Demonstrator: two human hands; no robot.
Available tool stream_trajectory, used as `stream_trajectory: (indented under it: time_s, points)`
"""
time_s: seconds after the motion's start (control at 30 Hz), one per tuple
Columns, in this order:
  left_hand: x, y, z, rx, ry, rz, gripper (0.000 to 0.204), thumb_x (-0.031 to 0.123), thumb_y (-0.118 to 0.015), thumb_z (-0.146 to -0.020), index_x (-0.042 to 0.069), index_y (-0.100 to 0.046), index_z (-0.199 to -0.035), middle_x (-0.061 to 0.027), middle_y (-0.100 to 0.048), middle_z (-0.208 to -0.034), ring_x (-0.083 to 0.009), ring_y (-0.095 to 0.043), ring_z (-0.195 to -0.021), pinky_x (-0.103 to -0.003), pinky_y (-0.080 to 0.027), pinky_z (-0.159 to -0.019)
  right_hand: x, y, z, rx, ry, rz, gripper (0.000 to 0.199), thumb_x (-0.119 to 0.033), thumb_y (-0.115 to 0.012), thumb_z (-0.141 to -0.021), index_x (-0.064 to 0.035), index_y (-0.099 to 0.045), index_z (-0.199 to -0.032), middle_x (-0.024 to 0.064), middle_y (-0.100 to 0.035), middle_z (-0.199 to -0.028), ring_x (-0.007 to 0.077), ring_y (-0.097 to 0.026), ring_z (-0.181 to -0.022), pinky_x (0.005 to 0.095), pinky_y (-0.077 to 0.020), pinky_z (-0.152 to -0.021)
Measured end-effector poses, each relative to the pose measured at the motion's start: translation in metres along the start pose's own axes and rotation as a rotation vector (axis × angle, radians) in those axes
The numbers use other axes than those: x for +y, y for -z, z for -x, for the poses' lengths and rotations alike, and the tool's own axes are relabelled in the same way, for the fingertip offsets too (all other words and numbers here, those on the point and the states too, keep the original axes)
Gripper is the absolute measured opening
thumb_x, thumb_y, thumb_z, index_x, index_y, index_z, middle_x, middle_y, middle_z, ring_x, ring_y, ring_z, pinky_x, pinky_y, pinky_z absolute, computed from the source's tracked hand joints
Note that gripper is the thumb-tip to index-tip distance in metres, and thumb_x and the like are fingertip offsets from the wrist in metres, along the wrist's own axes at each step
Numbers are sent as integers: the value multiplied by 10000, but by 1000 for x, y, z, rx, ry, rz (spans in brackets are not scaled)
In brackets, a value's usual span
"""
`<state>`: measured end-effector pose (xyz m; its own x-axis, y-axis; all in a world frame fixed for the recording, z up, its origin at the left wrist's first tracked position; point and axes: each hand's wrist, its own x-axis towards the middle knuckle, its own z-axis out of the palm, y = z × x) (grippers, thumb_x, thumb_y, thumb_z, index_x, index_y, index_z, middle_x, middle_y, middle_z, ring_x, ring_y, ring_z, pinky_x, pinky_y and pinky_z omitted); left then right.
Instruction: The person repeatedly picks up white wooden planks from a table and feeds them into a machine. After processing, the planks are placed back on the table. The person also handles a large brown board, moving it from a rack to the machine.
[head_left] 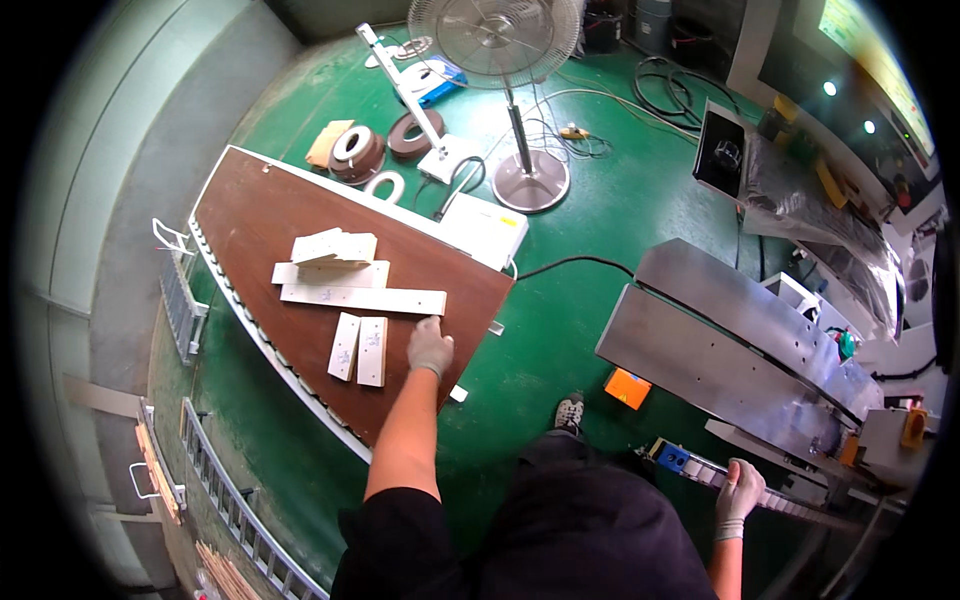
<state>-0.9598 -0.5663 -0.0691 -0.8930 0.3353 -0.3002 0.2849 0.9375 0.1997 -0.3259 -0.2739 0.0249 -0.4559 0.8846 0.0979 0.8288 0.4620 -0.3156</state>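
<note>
My left hand [430, 346], in a pale glove, reaches out over a brown wooden board [260, 215] and touches the right end of a long white strip [362, 298]. Two short white pieces [359, 349] lie side by side just left of that hand. More white pieces [334, 247] are stacked further up the board. My right hand [739, 491], also gloved, rests on a pale strip [790, 505] lying on the feed rail of a grey metal machine [735, 335] at my lower right; its fingers curl over the strip.
A roller conveyor [235, 300] runs under the board's left edge. A standing fan [510, 60], rolls of edge tape [375, 150], cables and a white box [485, 228] sit on the green floor. An orange block [627, 388] lies near my shoe [568, 412].
</note>
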Motion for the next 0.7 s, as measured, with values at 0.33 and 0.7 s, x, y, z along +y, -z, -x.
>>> stream_trajectory:
  time_s: [0.33,0.7]
  points:
    - [-50,-1,-94,-187,4,-440,692,171,-504,-1046,125,-294,-1704,-132,-313,-1748,-328,-399,-1562,-434,-462,-1198,-26,-18,-4,-120,-38,-3,602,-531,-446,-1109,-43,-741,-917,161,-722,-888,407,-683,-883,506,-498,-825]
    - [-11,10,-105,-53,-58,-459,419,220,-575,-1048,155,-604,-1461,-111,-612,-1390,-298,-679,-1197,-418,-592,-973,-25,-31,-8,-65,-63,-11,687,-611,-475,-1077,-12,-713,-840,191,-686,-772,419,-675,-757,494,-509,-706]
